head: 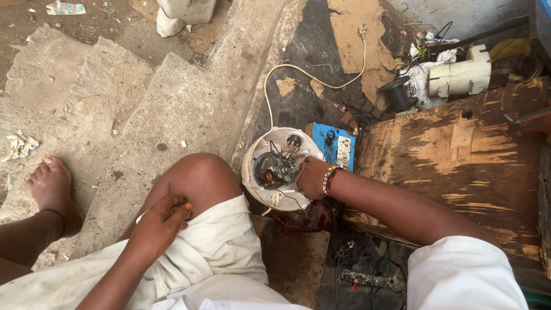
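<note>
- Leftmost, a bare foot (50, 186) rests flat on the stone steps (172, 109), beside a scrap of crumpled paper (18, 144); neither plays any part in the work.
- Next, the left hand (160, 221) lies on the person's own thigh just below the bent knee (201, 178), its fingers curled loosely against the white cloth (218, 247); a sliver of something pale shows at its edge, but I cannot tell whether it is a held thing or only cloth.
- In the middle, the round cream appliance base (278, 169) stands turned up between the knee and the wooden block, its underside open; the bottom cover is evidently already off, since the dark motor (270, 169), a small switch part and loose wires (293, 149) lie exposed; its pale cord (298, 72) trails away over the floor, the plug lying unconnected.
- The right hand (313, 178), beaded bands (330, 181) at the wrist, rests on the base's right rim, fingers bent inward and seemingly pinching a red wire at the motor; so the work appears to stand at the inner wiring, with closing up not yet done.
- Behind the base sits a blue switchboard (336, 146); below it a dark red part (307, 218).
- Rightmost, a worn wooden block (459, 161), a black spool (396, 92) and a white motor housing (459, 77).
</note>
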Motion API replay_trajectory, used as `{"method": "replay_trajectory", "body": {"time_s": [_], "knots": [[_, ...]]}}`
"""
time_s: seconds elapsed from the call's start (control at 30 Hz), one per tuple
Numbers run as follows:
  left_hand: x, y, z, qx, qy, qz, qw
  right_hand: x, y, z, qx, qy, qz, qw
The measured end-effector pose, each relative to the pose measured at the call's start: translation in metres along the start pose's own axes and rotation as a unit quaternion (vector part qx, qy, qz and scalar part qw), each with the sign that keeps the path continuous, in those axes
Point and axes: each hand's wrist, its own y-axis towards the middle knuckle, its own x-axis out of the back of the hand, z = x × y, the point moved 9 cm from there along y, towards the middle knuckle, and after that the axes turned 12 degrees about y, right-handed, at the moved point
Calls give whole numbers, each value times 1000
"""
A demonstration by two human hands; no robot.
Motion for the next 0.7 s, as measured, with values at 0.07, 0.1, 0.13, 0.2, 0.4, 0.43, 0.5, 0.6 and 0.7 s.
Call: {"method": "replay_trajectory", "body": {"time_s": [0.07, 0.1, 0.13, 0.2, 0.4, 0.43, 0.5, 0.6, 0.7], "knots": [[1, -1, -1, -3, -5, -2, 1000, 3, -2, 0, 6, -3, -19, 1000], [1, -2, -3, -5, -8, -3, 1000, 4, -4, -1, 8, -5, -28, 1000], [1, -2, -3, 0, 7, -1, 1000, 8, -6, -2, 10, -4, -56, 998], [2, -3, -3, 8, 37, 2, 999, 17, -13, -4, 15, -2, -111, 994], [2, -4, -4, 6, 33, 0, 999, 29, -34, -4, 39, -24, -160, 986], [2, -3, -5, 0, 26, -2, 1000, 32, -38, -4, 39, -25, -168, 985], [3, -2, -4, -10, 11, -5, 1000, 37, -45, -3, 40, -26, -183, 982], [4, 1, -3, -19, 10, -10, 1000, 39, -55, -5, 33, -9, -182, 983], [5, 4, -6, -44, -20, -13, 999, 44, -62, -4, 43, -11, -206, 978]]}}
